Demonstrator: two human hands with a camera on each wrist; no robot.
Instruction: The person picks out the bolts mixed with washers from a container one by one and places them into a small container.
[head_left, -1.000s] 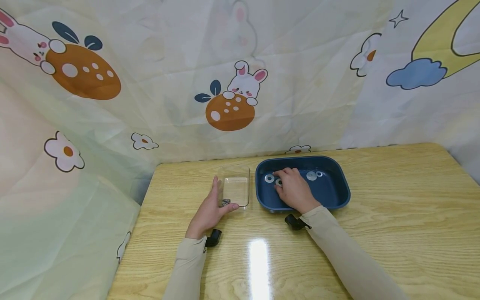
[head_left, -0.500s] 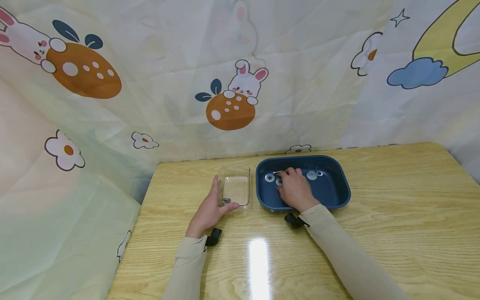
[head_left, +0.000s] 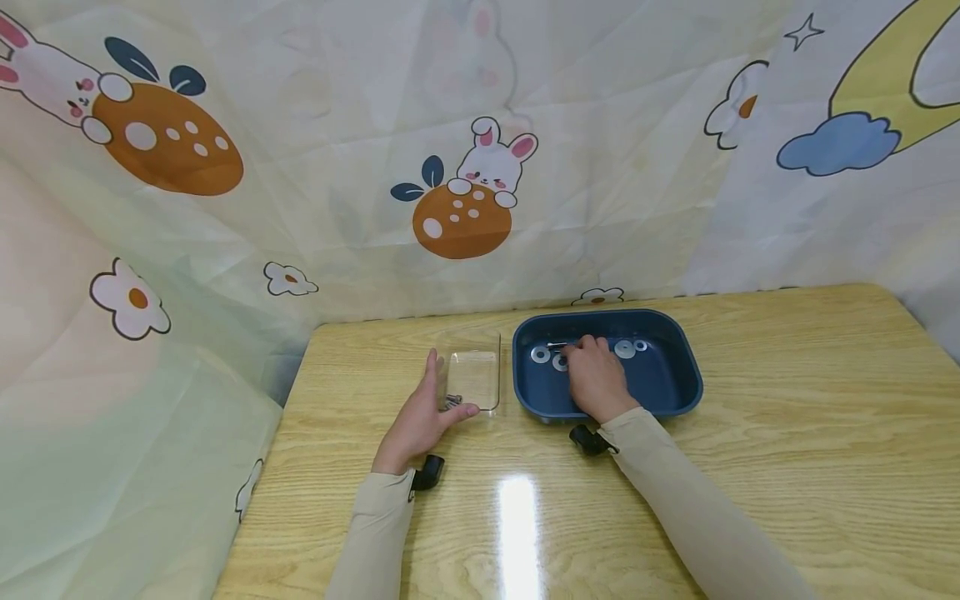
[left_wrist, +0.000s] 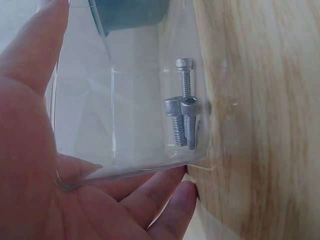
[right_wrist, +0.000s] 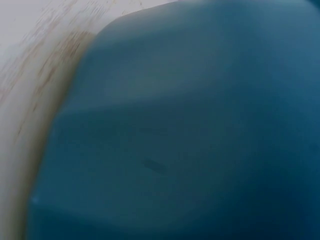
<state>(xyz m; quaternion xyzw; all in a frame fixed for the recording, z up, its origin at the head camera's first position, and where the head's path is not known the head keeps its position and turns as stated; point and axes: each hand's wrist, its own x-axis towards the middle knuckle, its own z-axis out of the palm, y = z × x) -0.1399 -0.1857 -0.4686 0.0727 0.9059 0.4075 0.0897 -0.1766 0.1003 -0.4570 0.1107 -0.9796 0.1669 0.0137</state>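
My left hand [head_left: 414, 425] rests against the near left corner of a clear plastic box [head_left: 476, 392], thumb along the near side, fingers extended along the left side. Inside the box lie three silver socket-head bolts [left_wrist: 186, 107]. My right hand [head_left: 597, 379] reaches down into a dark blue tray [head_left: 684, 400]. Its fingertips are near the right end of a thin silver bolt [head_left: 556, 344]; the palm hides what is under them, so I cannot tell whether they hold anything. Flat washers, one a washer [head_left: 540, 354] at the left and one a larger washer [head_left: 625, 349], lie on the tray's floor.
Both containers stand side by side on a wooden table [head_left: 787, 433], near its back edge. A printed cloth [head_left: 337, 208] hangs behind and at the left. The tray's blurred blue wall [right_wrist: 150, 150] fills most of the right wrist view.
My right hand has shifted slightly right within the tray, uncovering more of the thin bolt and a washer. The left hand and the clear box have stayed in place.
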